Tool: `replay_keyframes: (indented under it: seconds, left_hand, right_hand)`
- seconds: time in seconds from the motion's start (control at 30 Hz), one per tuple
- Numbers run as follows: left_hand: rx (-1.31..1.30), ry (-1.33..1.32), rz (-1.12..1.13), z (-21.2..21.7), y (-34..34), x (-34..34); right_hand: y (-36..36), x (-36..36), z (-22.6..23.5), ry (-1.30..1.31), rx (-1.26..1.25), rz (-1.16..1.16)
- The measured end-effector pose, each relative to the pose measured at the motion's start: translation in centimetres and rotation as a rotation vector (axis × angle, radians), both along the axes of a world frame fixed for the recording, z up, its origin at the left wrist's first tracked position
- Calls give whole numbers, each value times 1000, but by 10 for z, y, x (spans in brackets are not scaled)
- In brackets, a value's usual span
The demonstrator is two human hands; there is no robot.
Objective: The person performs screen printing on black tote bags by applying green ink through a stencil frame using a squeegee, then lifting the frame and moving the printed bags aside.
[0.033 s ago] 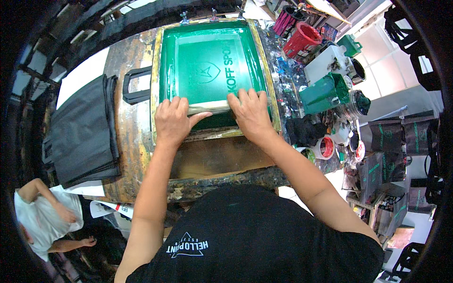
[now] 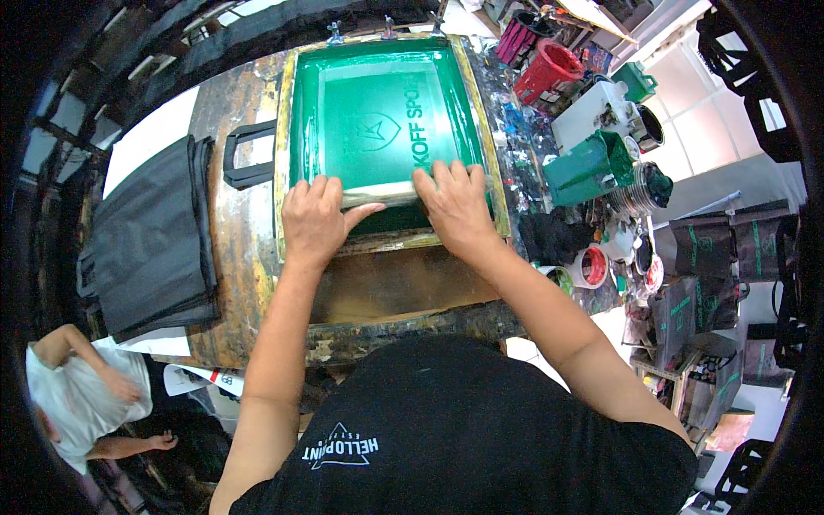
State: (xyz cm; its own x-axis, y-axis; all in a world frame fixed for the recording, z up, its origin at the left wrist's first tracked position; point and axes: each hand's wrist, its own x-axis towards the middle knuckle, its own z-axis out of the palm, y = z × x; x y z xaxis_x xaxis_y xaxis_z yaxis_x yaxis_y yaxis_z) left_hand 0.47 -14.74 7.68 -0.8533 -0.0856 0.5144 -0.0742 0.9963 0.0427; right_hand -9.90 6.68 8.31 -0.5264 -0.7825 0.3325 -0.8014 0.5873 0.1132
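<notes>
Both hands grip one wide squeegee [image 2: 382, 196] near the close end of a screen printing frame [image 2: 287, 112]. My left hand [image 2: 316, 215] wraps round its left end, thumb stretched along the bar. Fingers curled over the top, my right hand [image 2: 455, 204] holds the right part. Green ink covers the mesh [image 2: 343, 94], where a shield emblem and large lettering show. The squeegee's blade edge is hidden from this angle. Beneath the frame's left side, the handle of a black bag [image 2: 243, 154] sticks out.
A stack of black bags [image 2: 154, 240] lies at the left. Clamps [image 2: 388, 30] line the frame's far edge. Along the right stand a green ink container [image 2: 588, 167], a red bucket [image 2: 549, 73] and several pots. Printed bags [image 2: 699, 245] hang farther right; another person [image 2: 90, 390] is at lower left.
</notes>
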Motion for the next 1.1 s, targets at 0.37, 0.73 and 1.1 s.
replay_keyframes:
  seconds: [0.37,0.73,1.1]
  left_hand:
    - [196,129,-135,-8,6,40]
    - [367,-158,444,-70,-36,109]
    - [916,306,330,-77,-36,116]
  right_hand:
    - [13,25,-3,-53,36,-22]
    - [28,52,-23,-181,-87,-4]
    - [19,35,57,-133,-159,41]
